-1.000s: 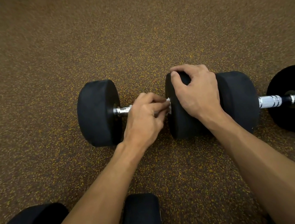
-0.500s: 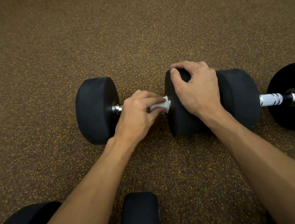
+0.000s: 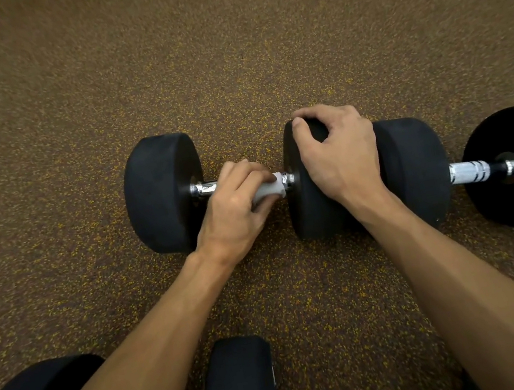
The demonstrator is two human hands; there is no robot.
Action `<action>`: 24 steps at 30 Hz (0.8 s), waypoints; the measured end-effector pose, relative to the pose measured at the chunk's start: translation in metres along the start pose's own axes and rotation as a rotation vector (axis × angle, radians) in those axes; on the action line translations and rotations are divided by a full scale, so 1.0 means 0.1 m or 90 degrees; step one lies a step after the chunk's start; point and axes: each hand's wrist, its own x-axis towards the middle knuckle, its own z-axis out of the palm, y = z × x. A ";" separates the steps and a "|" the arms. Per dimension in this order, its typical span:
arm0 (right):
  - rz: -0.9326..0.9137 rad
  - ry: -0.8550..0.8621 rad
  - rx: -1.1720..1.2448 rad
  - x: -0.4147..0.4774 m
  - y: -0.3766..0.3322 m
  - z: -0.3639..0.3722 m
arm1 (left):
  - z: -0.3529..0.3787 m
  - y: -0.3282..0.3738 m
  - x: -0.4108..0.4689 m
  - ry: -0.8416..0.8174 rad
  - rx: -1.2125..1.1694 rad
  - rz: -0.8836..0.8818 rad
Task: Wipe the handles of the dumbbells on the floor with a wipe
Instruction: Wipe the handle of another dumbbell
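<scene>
Fingers of the left hand are curled closed round a crumpled white wipe. Wipe and fingers together wrap the shiny chrome handle of a black round-headed rubber dumbbell lying on its side. The wipe pokes out past the fingertips to their right, reaching almost to the collar where the bar enters the right head. On the other side of the knuckles a short bare stretch of chrome shows beside the left head.

Just right of those fingertips, the right hand grips the top of the right head. Its fingers are hooked over the rim, and the thumb tip sits at the edge that faces the handle.

Beyond the right hand lies a second dumbbell, also black, end to end with the first. The hand covers the place where the two heads meet, so I cannot tell whether they touch. Its ringed silver handle is bare, well to the right of both hands.

Nearer than the left wrist and under that forearm sits a third dumbbell, black too, with a glint of its metal bar beside the arm. All three rest on brown rubber floor flecked with yellow.
</scene>
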 end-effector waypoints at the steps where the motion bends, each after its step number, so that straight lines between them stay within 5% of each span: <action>1: -0.001 -0.001 0.000 0.00 0.00 0.00 | 0.03 0.01 0.02 -0.004 -0.002 0.009; 24: -0.008 -0.001 -0.014 -0.02 0.00 -0.02 | 0.14 -0.03 0.09 -0.006 -0.005 0.025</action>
